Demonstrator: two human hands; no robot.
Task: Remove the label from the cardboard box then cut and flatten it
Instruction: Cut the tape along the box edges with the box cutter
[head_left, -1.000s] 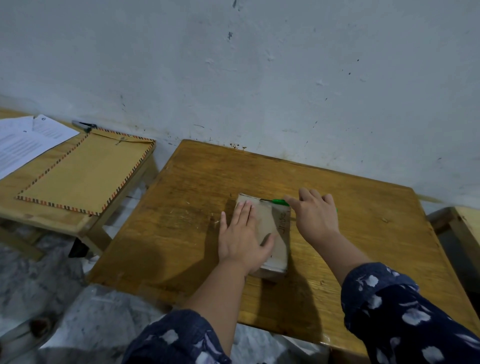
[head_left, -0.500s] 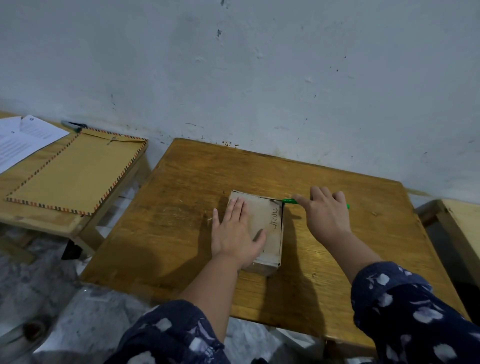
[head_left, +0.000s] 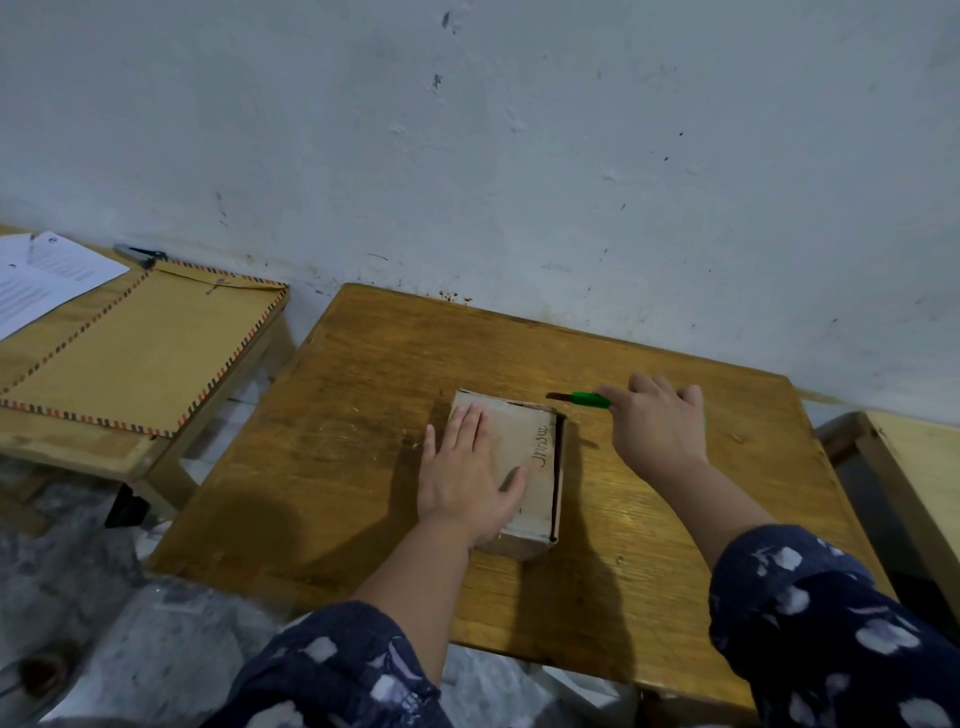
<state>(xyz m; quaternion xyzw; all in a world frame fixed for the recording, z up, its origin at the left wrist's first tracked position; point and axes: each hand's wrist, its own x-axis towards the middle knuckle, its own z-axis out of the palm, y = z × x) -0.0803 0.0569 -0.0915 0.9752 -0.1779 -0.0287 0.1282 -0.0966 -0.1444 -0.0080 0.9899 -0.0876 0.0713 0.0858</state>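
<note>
A small brown cardboard box (head_left: 524, 441) lies flat on the wooden table (head_left: 363, 415), with dark handwriting near its right edge. A dark slit runs along that right edge. My left hand (head_left: 465, 475) presses flat on the box's top, fingers spread. My right hand (head_left: 657, 426) hovers just right of the box's far corner, gripping a green-handled cutter (head_left: 584, 399) whose blade points left, a little past the corner and apart from the box. No label shows on the visible faces.
A second wooden table (head_left: 93, 447) on the left carries a large brown envelope (head_left: 140, 353), white papers (head_left: 36, 280) and a dark pen (head_left: 140, 253). Another wooden piece (head_left: 914, 467) stands at the right. The wall runs close behind the tables.
My right hand has drawn the green cutter to the right, off the box's far right corner. A dark slit now shows along the right edge. My left hand stays on the box.
</note>
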